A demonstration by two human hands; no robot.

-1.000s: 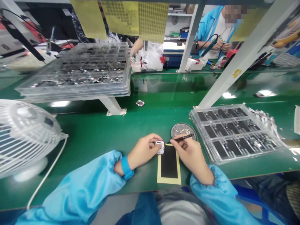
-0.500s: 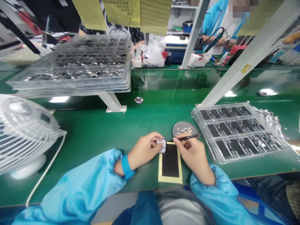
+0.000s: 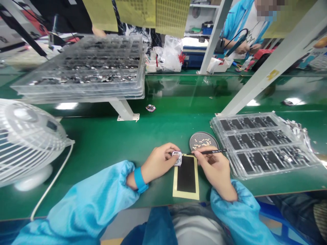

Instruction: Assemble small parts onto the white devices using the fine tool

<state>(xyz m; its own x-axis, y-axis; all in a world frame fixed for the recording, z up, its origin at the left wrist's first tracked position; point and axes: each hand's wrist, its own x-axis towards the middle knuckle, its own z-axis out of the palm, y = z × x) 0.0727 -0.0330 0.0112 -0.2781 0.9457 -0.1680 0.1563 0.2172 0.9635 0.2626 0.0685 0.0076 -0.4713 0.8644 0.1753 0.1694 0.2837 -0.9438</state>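
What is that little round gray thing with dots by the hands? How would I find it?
Start at the clear tray of black parts on the right of the green bench. Just left of it, beyond the right hand, lies the round gray dish. It is the only round thing there, speckled with tiny pale bits.

Left hand (image 3: 158, 161) is pinching with curled fingers; right hand (image 3: 216, 167) is gripping closed, both blue-sleeved forearms converging.

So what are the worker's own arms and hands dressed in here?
Both arms wear loose, shiny light-blue smock sleeves with gathered elastic cuffs. The left hand is bare, with a blue band round the wrist just past the cuff. The right hand is bare too, no glove, no band showing.
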